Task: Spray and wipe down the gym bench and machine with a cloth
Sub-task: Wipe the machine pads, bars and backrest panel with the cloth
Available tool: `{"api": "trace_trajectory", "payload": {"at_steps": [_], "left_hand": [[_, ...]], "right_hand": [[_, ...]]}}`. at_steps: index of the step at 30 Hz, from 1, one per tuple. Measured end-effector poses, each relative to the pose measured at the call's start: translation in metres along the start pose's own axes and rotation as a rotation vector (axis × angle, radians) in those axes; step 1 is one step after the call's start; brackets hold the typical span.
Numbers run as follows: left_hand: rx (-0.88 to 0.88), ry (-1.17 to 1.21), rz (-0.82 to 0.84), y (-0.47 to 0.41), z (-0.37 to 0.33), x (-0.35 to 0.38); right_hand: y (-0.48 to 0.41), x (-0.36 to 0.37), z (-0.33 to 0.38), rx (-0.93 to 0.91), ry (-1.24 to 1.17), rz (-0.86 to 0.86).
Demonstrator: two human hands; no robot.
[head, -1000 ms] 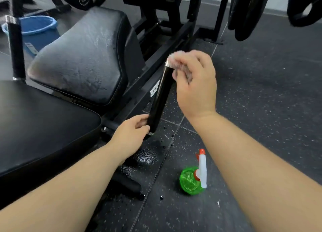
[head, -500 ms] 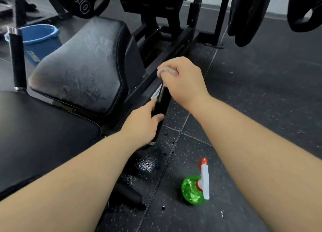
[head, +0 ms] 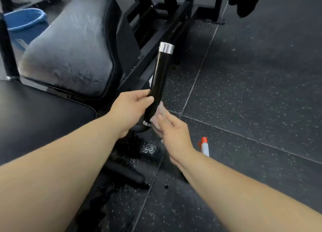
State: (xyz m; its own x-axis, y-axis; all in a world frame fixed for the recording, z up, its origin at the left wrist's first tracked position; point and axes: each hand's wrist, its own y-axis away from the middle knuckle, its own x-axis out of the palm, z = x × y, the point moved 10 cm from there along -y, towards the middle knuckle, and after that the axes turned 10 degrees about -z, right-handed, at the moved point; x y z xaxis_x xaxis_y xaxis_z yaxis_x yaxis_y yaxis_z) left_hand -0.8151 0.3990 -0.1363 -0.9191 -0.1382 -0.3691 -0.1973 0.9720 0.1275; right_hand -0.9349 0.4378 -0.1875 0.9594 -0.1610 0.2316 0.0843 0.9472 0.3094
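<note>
Currently: left hand (head: 134, 104) is curled round the black handle (head: 161, 71) at mid-length. Right hand (head: 174, 132), fingers nearly straight, presses the pink cloth (head: 159, 114) against the handle's lower end, by the chrome ring. Spray bottle (head: 204, 145) is on the floor (head: 261, 92) behind the right wrist, only the nozzle showing, fill level hidden. Blue bucket (head: 22, 20) sits beyond the bench pad (head: 69, 45); contents can't tell.
</note>
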Motion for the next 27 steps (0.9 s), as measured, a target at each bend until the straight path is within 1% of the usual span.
{"api": "trace_trajectory", "payload": {"at_steps": [1,2,3,6,8,9,10,12,15,17,18,20,21,24,25,26,27], "left_hand": [[0.014,-0.011,-0.007,-0.001,-0.001,-0.001],[0.026,-0.021,-0.018,-0.001,-0.001,-0.001],[0.03,-0.031,-0.032,-0.001,0.0,-0.002],[0.014,-0.001,-0.048,-0.001,0.004,0.0],[-0.046,0.027,-0.074,-0.003,0.011,-0.002],[-0.076,0.038,-0.094,-0.004,0.012,-0.005],[-0.107,0.055,-0.102,-0.005,0.015,-0.006],[-0.136,0.081,-0.091,-0.007,0.017,-0.006],[-0.121,0.129,-0.09,-0.006,0.016,-0.005],[-0.111,0.143,-0.12,-0.003,0.018,-0.005],[-0.114,0.15,-0.143,-0.004,0.017,-0.008],[-0.13,0.15,-0.168,-0.001,0.021,-0.008],[-0.127,0.152,-0.175,0.0,0.021,-0.009],[-0.125,0.171,-0.206,0.003,0.026,-0.011],[-0.132,0.181,-0.214,0.004,0.028,-0.011],[-0.137,0.187,-0.224,0.005,0.029,-0.012],[-0.143,0.184,-0.234,0.006,0.029,-0.013]], "right_hand": [[0.003,0.001,-0.003,0.028,0.003,0.008],[0.002,0.004,0.007,0.018,-0.021,0.009],[-0.007,0.005,0.026,-0.03,-0.058,-0.014],[-0.044,0.002,0.117,-0.244,-0.178,-0.107],[-0.055,0.002,0.16,-0.333,-0.18,-0.13],[-0.056,0.004,0.168,-0.355,-0.159,-0.122],[-0.055,0.006,0.162,-0.351,-0.108,-0.105],[-0.043,0.009,0.123,-0.285,-0.021,-0.075],[-0.017,0.001,0.028,-0.077,-0.015,-0.044],[0.001,0.001,-0.023,0.047,0.01,0.041],[0.005,0.005,-0.033,0.077,0.018,0.079],[0.001,0.002,-0.025,0.079,0.011,0.059],[-0.008,0.001,-0.008,0.07,-0.015,0.013],[-0.054,0.001,0.068,-0.026,-0.175,-0.127],[-0.066,0.004,0.09,-0.065,-0.215,-0.134],[-0.073,0.008,0.102,-0.087,-0.208,-0.121],[-0.076,0.012,0.102,-0.076,-0.181,-0.091]]}}
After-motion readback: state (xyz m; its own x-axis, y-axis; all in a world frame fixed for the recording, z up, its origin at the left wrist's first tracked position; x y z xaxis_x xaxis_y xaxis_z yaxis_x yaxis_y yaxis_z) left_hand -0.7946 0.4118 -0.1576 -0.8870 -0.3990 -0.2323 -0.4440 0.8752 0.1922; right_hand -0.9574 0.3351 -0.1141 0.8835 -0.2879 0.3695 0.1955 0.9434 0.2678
